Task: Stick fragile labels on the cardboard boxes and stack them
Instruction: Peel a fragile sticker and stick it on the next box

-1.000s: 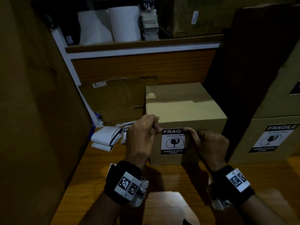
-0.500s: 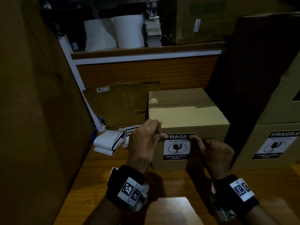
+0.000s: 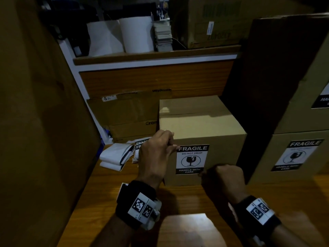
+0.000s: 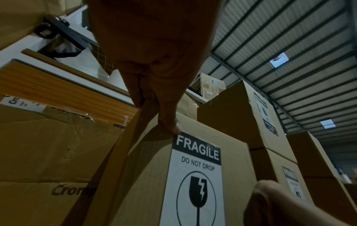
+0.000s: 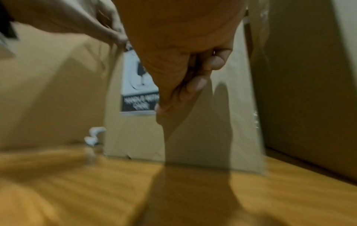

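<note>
Fragile label (image 3: 192, 159) between hands: left thumb (image 4: 170, 123) pressing top corner, right seemingly fisted.

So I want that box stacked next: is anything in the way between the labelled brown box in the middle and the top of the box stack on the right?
Nothing visible blocks it. The labelled brown cardboard box has nothing on top, and only a dark gap separates it from the right-hand stack of labelled boxes. The stack's top is out of frame.

A closed brown cardboard box (image 3: 201, 125) stands upright on the wooden bench (image 3: 178, 198). A black-and-white fragile label (image 3: 192, 159) lies flat on its front face. To its right stand two stacked boxes (image 3: 302, 136), each labelled.
</note>
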A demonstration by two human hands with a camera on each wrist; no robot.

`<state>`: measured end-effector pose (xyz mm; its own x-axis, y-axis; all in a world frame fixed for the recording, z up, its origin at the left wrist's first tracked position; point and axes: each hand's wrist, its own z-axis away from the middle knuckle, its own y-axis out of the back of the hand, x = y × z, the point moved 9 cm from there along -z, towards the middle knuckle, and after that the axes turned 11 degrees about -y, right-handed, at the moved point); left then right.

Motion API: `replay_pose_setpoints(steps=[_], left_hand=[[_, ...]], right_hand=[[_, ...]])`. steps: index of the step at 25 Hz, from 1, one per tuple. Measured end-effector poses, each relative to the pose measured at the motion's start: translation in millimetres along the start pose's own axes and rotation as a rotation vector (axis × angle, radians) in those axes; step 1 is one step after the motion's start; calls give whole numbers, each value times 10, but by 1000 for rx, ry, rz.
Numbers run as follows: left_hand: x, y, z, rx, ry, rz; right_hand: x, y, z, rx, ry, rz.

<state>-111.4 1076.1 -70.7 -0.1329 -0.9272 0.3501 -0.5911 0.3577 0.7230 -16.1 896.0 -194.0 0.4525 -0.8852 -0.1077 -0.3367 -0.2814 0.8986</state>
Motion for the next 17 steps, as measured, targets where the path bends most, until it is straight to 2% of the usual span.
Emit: replay_pose_setpoints(steps=[4, 6, 10, 14, 17], left_hand=[[-29, 66, -24, 20, -23, 87], [-45, 63, -28, 11, -27, 102], [-44, 62, -21, 22, -36, 104], [-53, 56, -17, 26, -27, 95], [-80, 51, -18, 29, -12, 80]], right_hand=[[-391, 198, -89, 71, 91, -90], [-558, 143, -136, 24, 79, -64], [-654, -318, 117, -193, 110, 60], [-789, -80, 24, -83, 52, -83], [-797, -264, 109, -163, 77, 26]])
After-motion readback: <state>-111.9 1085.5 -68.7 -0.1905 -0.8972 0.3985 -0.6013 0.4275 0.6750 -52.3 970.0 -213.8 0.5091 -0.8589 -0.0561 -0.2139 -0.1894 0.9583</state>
